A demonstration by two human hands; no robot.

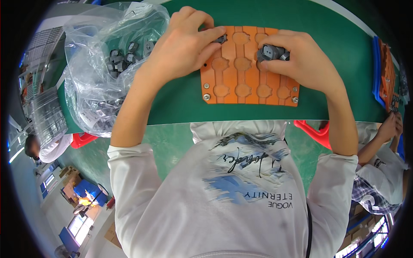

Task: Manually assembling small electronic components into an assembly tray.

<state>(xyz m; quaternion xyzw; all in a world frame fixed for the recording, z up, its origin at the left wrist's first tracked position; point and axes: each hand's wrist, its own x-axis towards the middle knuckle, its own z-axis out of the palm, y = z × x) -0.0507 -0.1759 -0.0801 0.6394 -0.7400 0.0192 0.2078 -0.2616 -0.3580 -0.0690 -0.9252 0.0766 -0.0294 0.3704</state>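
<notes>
An orange fixture board (pixel 254 99) with rows of shallow rounded recesses lies on the green tabletop before me. My left hand (pixel 183 43) is at its far left corner, thumb and forefinger closed on a small dark grey plastic part (pixel 221 39) at a recess there. Whether that part is fully seated I cannot tell; fingertips cover some of it. Over the board's right side, my right hand (pixel 301 58) is curled around dark grey plastic fittings (pixel 272 52), at least two, with their ends poking out between thumb and fingers. The nearer recesses hold nothing.
A clear plastic bag (pixel 92 81) full of similar grey parts stands left of my left forearm. Screws (pixel 207 97) stick up at the board's near corners. At the far right are stacked blue and orange boards (pixel 383 73) and another person's hands (pixel 391 125).
</notes>
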